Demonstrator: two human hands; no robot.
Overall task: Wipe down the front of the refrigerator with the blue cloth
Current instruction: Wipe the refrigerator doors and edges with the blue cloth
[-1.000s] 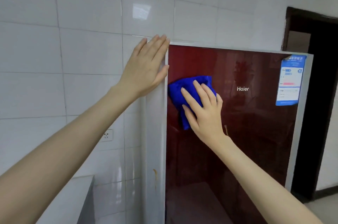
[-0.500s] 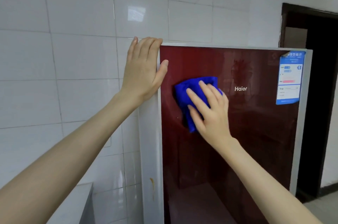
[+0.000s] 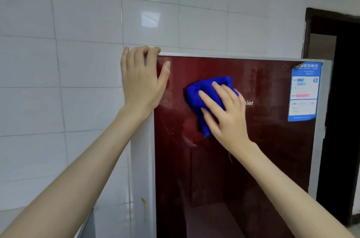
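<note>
Closest to the camera, two bare forearms are reaching up and forward. The right hand (image 3: 228,117) is lying flat, fingers straight and spread, pressing the bunched bright blue cloth (image 3: 196,95) against the front of the dark red glossy refrigerator (image 3: 253,160). The cloth is sitting directly under those fingers in the upper middle of the door, showing beyond the fingertips and trailing down past the thumb side. Its long axis is running steeply from upper right to lower left. It is looking crumpled into a thick wad rather than spread out, so probably only a small patch is meeting the shiny surface at once.

The left hand (image 3: 142,82) is bracing at the door's top left corner, thumb lying on the red front. Its fingers seem to be hooking over the top edge, though the tips are hidden. It is well apart from the cloth, so the wiping is falling to the right hand alone.

From the cloth, most of the door is lying downward and to the right, toward the blue and white paper label (image 3: 303,91) with its curling upper corner; a sweep that way is calling for care. Behind, a white tiled wall (image 3: 87,62) is rising, and a dark doorway (image 3: 342,101) is opening at the far right.
</note>
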